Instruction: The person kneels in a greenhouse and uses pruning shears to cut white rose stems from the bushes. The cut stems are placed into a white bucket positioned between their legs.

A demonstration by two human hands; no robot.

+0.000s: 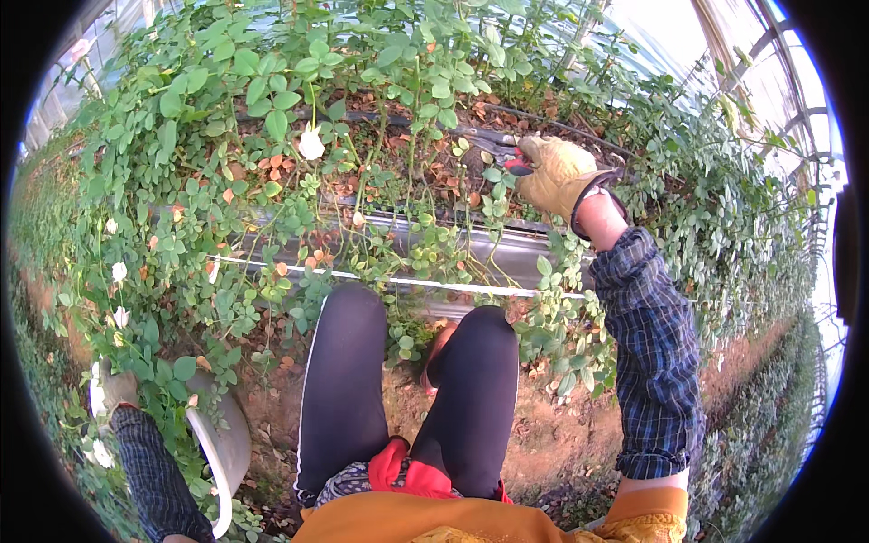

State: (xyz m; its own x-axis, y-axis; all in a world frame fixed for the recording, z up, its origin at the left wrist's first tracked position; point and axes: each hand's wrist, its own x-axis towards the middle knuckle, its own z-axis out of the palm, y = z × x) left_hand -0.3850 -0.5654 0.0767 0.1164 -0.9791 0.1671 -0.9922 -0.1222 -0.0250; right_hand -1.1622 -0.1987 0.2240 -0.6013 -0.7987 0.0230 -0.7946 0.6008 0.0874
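Note:
My right hand [557, 173], in a yellow work glove, is closed around red-handled pruning shears [517, 163]. Their blades point left, low among the rose stems and just above the soil of the bed. At the lower left, my gloved left hand [121, 391] is beside a white piece that looks like part of a tub's rim; leaves partly cover its fingers, and I cannot tell what it grips. A white tub [218, 475] filled with leafy green stems stands between that hand and my knees. Ahead of me, a white rose [311, 142] hangs from the rose bushes [271, 88].
A white cord [407, 280] runs across the bed's front, before silvery-black plastic sheeting [502, 252]. A dark irrigation pipe [380, 119] lies along the bed among dry leaves. Bare soil [550, 448] forms the path under me. Greenhouse framing [774, 34] rises at right.

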